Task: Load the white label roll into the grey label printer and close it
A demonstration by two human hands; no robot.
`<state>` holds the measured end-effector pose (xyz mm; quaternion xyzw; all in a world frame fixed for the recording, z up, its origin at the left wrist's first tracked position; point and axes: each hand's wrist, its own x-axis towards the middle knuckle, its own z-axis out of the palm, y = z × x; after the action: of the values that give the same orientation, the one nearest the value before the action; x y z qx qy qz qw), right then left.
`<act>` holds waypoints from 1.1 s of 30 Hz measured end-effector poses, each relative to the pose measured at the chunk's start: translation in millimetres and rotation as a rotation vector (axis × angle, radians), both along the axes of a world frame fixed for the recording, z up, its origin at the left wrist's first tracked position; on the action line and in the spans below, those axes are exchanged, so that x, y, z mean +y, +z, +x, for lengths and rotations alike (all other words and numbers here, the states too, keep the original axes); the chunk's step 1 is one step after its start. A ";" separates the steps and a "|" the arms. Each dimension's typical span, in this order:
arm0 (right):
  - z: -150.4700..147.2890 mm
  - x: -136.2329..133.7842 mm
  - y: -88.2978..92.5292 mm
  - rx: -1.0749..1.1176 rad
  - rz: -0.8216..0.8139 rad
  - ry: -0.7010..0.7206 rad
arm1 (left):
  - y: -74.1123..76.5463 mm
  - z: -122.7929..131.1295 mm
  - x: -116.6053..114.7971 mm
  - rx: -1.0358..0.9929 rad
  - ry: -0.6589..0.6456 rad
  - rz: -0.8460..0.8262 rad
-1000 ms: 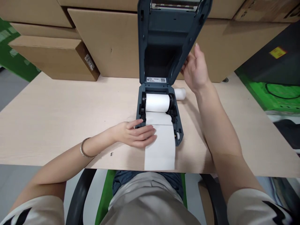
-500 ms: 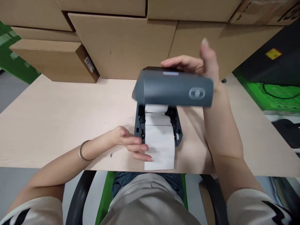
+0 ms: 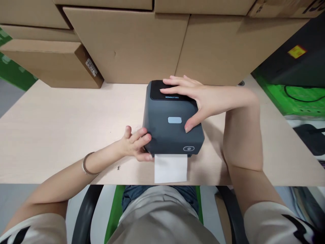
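Note:
A dark grey label printer [image 3: 162, 135] sits on the table in front of me with its lid down. White label paper [image 3: 170, 169] sticks out of its front toward the table edge. My right hand [image 3: 195, 96] lies across the lid's top right, fingers spread over the black panel [image 3: 157, 89] and thumb on the grey part. At the front left corner, my left hand [image 3: 134, 144] touches the printer's side with its fingers apart. The lid hides the paper roll inside.
Large cardboard boxes [image 3: 127, 47] are stacked along the table's back. A flatter carton [image 3: 43, 64] stands at the back left. To the right are a black case [image 3: 284, 64] and a green surface [image 3: 304, 103] with a cable. The table's front edge is close to my body.
My right hand has brought the raised printer lid down over the roll and now rests flat on top. My left hand has moved from beside the paper to the printer's front left corner.

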<state>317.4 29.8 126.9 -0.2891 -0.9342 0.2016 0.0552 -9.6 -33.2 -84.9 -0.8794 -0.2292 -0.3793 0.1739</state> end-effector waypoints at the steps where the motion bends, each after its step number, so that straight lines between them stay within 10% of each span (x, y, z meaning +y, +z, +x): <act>1: 0.0 -2.0 -0.1 -0.010 0.017 0.005 | 9.6 3.0 -0.4 -0.076 -0.109 0.184; 20: -11.5 -18.1 -6.8 -0.040 0.201 0.015 | 90.4 21.8 -3.3 0.056 -0.329 0.196; 33: -12.9 -21.6 -8.8 -0.031 0.191 -0.003 | 80.7 21.6 -7.3 0.007 -0.344 0.154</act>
<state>304.5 8.2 118.1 -0.2869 -0.9495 0.1071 0.0684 12.0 -40.5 -4.2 -0.8911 -0.0452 -0.4167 0.1741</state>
